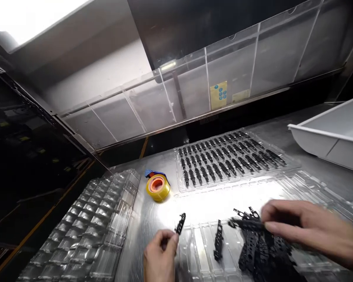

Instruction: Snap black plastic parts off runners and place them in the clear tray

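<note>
Between the thumb and fingers of my left hand (pixel 161 254) is a small black perforated part (pixel 181 224), held upright above the bench. My right hand (pixel 300 223), slightly blurred, pinches another black part (pixel 248 224) by its right end. Below it lies a heap of similar black parts (pixel 261 250), partly covered by that hand. A single loose black part (pixel 218 241) rests between my two hands on a clear plastic tray (pixel 198 250). Farther back, a clear tray (pixel 181 188) holds black parts in several rows.
Stacked clear blister trays (pixel 85 227) stand on the left. A yellow tape roll (pixel 159 190) in a blue dispenser sits beside them. At the right is a white bin (pixel 326 137), with more clear trays (pixel 308 188) in front of it. A clear panel (pixel 188 90) spans the back.
</note>
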### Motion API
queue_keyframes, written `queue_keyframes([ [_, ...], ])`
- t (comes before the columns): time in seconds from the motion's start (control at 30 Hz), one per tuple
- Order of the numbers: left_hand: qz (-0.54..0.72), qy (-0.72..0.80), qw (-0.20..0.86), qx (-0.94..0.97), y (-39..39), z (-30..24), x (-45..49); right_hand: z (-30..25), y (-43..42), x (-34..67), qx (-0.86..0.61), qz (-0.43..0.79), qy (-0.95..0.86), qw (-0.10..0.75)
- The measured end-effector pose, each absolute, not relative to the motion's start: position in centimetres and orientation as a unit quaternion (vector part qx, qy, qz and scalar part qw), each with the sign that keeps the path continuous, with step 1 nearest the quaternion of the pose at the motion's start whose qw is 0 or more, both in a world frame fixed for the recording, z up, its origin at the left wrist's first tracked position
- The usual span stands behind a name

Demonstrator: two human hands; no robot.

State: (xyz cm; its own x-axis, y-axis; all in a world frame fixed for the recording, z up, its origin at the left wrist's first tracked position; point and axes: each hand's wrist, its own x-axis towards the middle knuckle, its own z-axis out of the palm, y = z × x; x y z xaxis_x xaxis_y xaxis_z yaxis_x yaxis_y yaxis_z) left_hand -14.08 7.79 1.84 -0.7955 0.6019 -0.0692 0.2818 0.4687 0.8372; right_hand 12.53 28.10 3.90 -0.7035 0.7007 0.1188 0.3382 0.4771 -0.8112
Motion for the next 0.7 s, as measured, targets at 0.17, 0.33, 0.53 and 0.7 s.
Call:
queue_keyframes([
  [0.17, 0.452, 0.847, 0.161, 0.228, 13.3, 1.5, -16.0, 6.1, 28.9, 3.4, -0.259, 0.484, -0.815, 0.185],
  [0.33, 0.448, 0.848, 0.156, 0.236, 14.8, 0.3, -15.5, 3.3, 28.0, -2.1, -0.290, 0.424, -0.839, 0.181],
  [0.53, 0.350, 0.896, 0.096, 0.255, 16.1, 1.1, -15.6, 1.1, 27.3, -2.7, -0.280, 0.355, -0.878, 0.158],
  [0.7, 0.309, 0.907, 0.111, 0.262, 15.6, 0.9, -14.6, 1.4, 26.8, -2.2, -0.206, 0.341, -0.912, 0.103],
])
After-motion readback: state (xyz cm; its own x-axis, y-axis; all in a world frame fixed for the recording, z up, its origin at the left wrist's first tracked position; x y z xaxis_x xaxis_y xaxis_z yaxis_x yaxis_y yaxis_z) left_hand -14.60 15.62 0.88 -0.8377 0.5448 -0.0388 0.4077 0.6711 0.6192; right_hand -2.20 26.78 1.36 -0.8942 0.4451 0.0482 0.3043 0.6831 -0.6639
